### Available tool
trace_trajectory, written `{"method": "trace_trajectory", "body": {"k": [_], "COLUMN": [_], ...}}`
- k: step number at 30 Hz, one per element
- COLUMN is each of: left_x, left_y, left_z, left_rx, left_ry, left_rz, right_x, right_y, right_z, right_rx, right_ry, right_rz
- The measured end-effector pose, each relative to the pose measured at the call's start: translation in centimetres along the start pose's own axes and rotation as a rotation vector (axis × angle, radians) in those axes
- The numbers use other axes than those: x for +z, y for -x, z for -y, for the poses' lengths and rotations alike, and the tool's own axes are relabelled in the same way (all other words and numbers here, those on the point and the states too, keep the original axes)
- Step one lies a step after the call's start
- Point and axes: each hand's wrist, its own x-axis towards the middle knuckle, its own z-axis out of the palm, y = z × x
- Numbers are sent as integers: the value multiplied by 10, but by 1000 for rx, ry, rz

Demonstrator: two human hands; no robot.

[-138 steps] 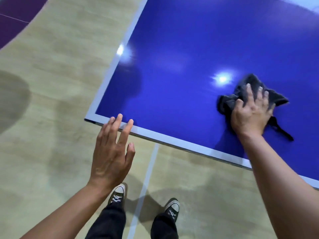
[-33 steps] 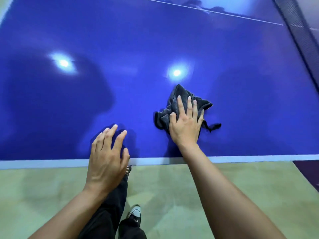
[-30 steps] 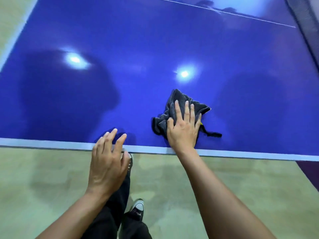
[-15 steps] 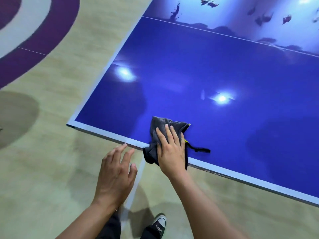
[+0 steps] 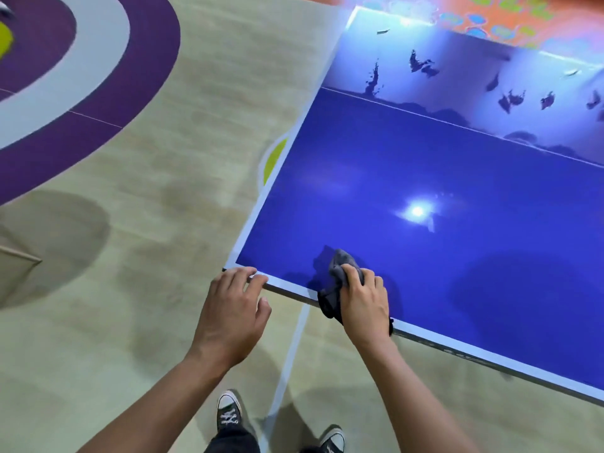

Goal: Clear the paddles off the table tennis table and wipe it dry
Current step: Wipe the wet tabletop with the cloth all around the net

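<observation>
No paddles on the glossy blue table-tennis table (image 5: 425, 165). The right hand (image 5: 364, 300) clutches a crumpled grey cloth (image 5: 340, 273) at the near edge, the left hand (image 5: 228, 308) loosely open. Far dark blotches (image 5: 421, 65) look unwiped.

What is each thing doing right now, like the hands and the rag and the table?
table, shiny, dark splotches on its far part.
cloth, bunched up, on the table's near edge.
left hand, fingers relaxed, holding nothing, at the table's near corner.
right hand, gripping the cloth.

blue table (image 5: 425, 178), grey cloth (image 5: 340, 273), purple-ringed floor (image 5: 196, 158)
</observation>
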Motion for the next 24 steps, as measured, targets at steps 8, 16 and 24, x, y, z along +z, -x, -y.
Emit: {"method": "trace_trajectory", "body": {"k": [8,16,24], "left_x": [-58,-86,-102], "left_y": [-17,-40,-134], "left_z": [80,144,202], "left_rx": [109,51,44], "left_ry": [65,102,81], "left_rz": [-137,-141,-124], "right_x": [-23,-32,-4], "right_y": [-5,-42,-139], "right_z": [133,208,259], "right_rx": [-8,-14,17], "right_ry": [-136,-207,-330], "right_rz": [-159,-118,-135]}}
